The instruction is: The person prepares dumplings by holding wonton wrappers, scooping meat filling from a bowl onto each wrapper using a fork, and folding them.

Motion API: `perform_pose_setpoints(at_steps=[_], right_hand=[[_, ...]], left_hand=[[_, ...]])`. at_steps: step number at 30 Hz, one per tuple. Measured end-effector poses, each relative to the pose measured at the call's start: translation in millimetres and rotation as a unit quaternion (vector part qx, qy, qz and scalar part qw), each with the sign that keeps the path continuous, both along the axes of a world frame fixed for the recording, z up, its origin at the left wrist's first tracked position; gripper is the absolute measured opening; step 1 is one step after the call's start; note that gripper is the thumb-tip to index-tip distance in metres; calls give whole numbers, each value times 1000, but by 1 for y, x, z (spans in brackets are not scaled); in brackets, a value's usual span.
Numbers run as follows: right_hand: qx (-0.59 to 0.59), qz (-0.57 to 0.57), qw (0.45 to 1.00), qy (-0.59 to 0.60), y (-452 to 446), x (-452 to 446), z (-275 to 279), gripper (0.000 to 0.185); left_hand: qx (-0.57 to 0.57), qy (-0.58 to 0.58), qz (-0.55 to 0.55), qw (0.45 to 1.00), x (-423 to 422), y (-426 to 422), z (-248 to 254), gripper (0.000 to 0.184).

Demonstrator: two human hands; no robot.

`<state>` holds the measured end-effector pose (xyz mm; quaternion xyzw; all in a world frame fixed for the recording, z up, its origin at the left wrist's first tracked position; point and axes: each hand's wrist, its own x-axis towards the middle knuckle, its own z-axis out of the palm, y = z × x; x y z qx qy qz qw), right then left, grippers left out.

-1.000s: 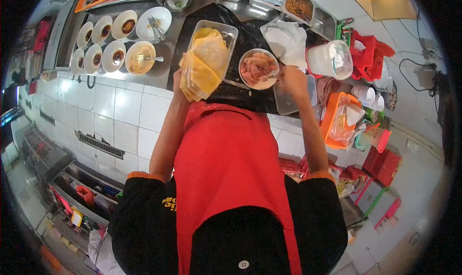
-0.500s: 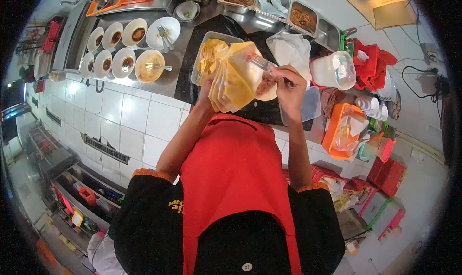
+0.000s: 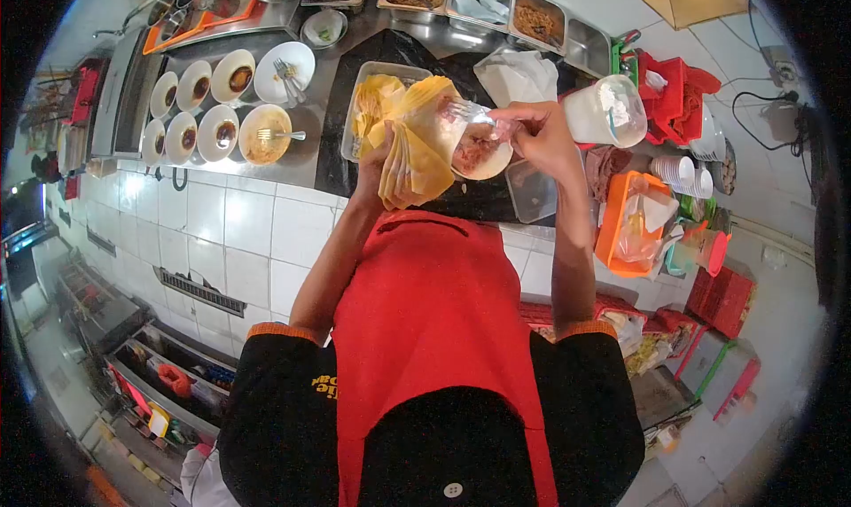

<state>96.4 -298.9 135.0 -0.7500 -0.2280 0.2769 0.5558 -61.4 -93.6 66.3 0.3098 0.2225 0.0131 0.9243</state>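
My left hand [image 3: 373, 167] is closed around a fanned stack of yellow wonton wrappers [image 3: 420, 159]. My right hand [image 3: 548, 140] pinches a shiny fork [image 3: 475, 113], its tines at the top wrapper near a smear of pinkish filling. Just below the fork is a round white bowl [image 3: 496, 167] with pinkish minced meat [image 3: 477, 148] inside; the wrappers and right hand cover part of its rim. Behind my left hand, a clear plastic container [image 3: 353, 135] holds more folded yellow pieces [image 3: 377, 99].
Several white bowls with dark sauce [image 3: 216, 135] stand at the left, beside a plate with forks [image 3: 285, 59]. Metal trays of food [image 3: 538, 21] line the back. A tub of white powder [image 3: 607, 113] and an orange basket [image 3: 612, 241] are at the right.
My right hand and the fork have shifted slightly up, and more of the meat bowl shows. The wrappers in my left hand have tilted and bunched. The whole view has shifted a little.
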Motion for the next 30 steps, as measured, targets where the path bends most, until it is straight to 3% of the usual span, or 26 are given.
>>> perform_pose_setpoints(at_steps=[6,8,10,12,16,18,22,24,28,30], right_hand=[[7,16,1000,26,-12,0,-12,31],[-13,0,1000,8,-24,2,-18,31],[-33,-17,999,-8,-39,5,-25,30],[15,-65,994,84,-53,5,-30,30],[41,-66,991,107,-68,4,-35,30],[-43,-88,995,6,-72,7,-59,26],[-124,-57,989,53,-68,12,-177,23],[-181,-77,977,-87,-67,8,-244,17],[-306,-95,947,-10,-83,6,-202,20],[-309,-87,945,-65,-100,11,-197,20]], left_hand=[[-37,25,15,999,-5,7,-21,45],[-149,-109,-27,982,-6,12,-33,46],[-147,-111,-29,982,-7,12,-27,46],[-147,-110,-30,983,-8,12,-24,47],[-166,-95,-21,981,-5,18,-34,48],[-164,-77,-18,983,-3,20,-35,46],[-120,-73,15,990,-4,36,-57,42],[-113,-62,40,991,-2,34,-47,42],[-99,-31,70,992,-12,46,-42,46],[-54,-1,87,995,-17,48,-41,49]])
